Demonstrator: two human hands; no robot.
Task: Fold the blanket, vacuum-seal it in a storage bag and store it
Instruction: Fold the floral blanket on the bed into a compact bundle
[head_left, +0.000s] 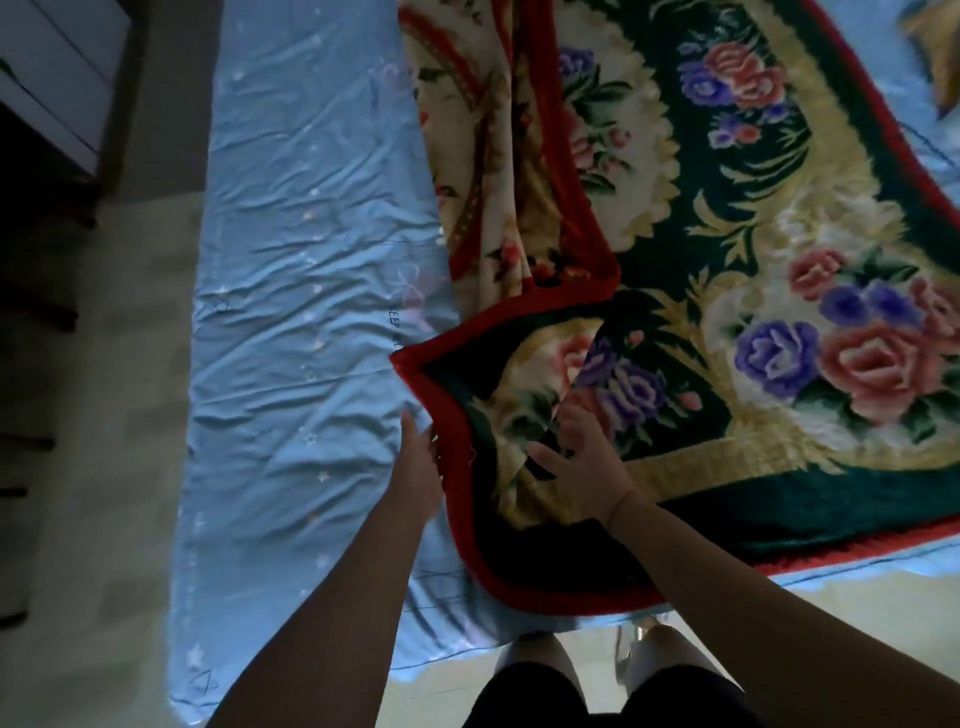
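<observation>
Right hand (576, 457) spread on floral, red-edged blanket (779, 234), corner rumpled.

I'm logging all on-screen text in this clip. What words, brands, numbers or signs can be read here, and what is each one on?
"EEP": small dark print on the blue bedsheet, just left of the blanket's red border; the letters before and after it are too blurred to read.
Blanket: flower pattern only, no text.
Nothing else readable is in view.

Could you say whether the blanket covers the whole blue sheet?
No, the blue sheet lies bare left of the blanket.
</observation>
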